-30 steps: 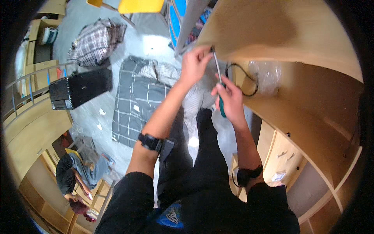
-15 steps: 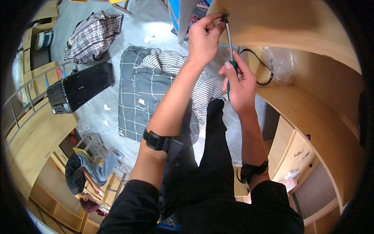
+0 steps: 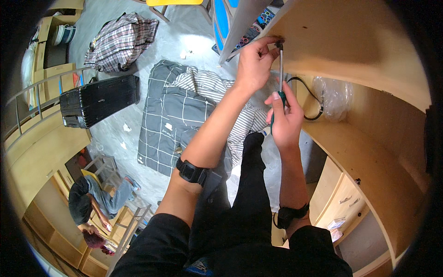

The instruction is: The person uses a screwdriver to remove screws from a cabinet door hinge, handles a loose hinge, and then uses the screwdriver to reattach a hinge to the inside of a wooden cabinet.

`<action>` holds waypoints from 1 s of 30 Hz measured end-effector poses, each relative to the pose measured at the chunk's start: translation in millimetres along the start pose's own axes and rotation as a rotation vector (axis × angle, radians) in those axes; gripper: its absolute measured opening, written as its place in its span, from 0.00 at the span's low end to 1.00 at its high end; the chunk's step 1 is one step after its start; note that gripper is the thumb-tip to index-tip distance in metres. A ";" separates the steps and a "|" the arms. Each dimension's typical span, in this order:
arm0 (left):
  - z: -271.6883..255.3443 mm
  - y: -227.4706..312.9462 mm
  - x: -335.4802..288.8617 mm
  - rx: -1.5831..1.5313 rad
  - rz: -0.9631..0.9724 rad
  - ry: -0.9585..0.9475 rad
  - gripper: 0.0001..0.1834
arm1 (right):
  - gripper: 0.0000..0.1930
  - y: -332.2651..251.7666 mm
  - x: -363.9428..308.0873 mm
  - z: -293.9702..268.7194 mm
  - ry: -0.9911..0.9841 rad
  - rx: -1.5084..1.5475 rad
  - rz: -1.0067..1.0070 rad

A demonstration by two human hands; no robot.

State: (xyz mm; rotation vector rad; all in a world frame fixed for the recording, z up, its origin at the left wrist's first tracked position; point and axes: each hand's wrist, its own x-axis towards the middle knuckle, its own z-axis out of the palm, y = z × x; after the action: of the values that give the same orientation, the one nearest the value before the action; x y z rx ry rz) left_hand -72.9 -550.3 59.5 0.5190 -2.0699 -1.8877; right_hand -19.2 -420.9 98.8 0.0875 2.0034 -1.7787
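My right hand (image 3: pixel 287 121) is closed round the green handle of a screwdriver (image 3: pixel 281 69). Its metal shaft points up and away from me, and its tip meets a small dark fitting (image 3: pixel 279 44) at the edge of a light wooden panel (image 3: pixel 350 34). The fingertips of my left hand (image 3: pixel 254 67) pinch this fitting from the left. Its exact kind is too small to tell, and the fingers partly cover it.
Below the panel are a wooden shelf (image 3: pixel 364 147), a black cable (image 3: pixel 310 94) and a clear plastic bag (image 3: pixel 334 97). A grey checked quilt (image 3: pixel 161 111), black suitcase (image 3: pixel 99 101) and plaid bag (image 3: pixel 124 44) lie left. A person (image 3: pixel 92 198) sits at lower left.
The view has shifted, so both hands, the screwdriver and the panel edge appear slightly lower and further right. My grip on the screwdriver and the fitting looks the same.
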 end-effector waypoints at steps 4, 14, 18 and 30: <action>-0.8 1.1 -1.5 0.028 -0.008 -0.020 0.14 | 0.20 9.6 2.8 -1.1 0.057 -0.170 -0.128; -5.6 10.2 5.1 0.075 -0.048 -0.039 0.15 | 0.19 1.4 -0.7 4.6 0.117 -0.323 -0.181; -10.9 19.6 -2.2 0.004 -0.206 0.033 0.13 | 0.19 -28.7 -5.4 8.8 0.055 -0.115 0.009; -12.6 45.5 -30.3 -0.569 -0.636 -0.300 0.18 | 0.16 -35.5 -4.7 -9.3 -0.321 0.961 0.319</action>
State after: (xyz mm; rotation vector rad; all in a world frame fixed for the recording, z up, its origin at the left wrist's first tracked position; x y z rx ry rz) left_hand -43.3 -544.4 106.7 0.8477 -1.4772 -2.9343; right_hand -29.9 -416.7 134.0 0.3655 0.7403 -2.1849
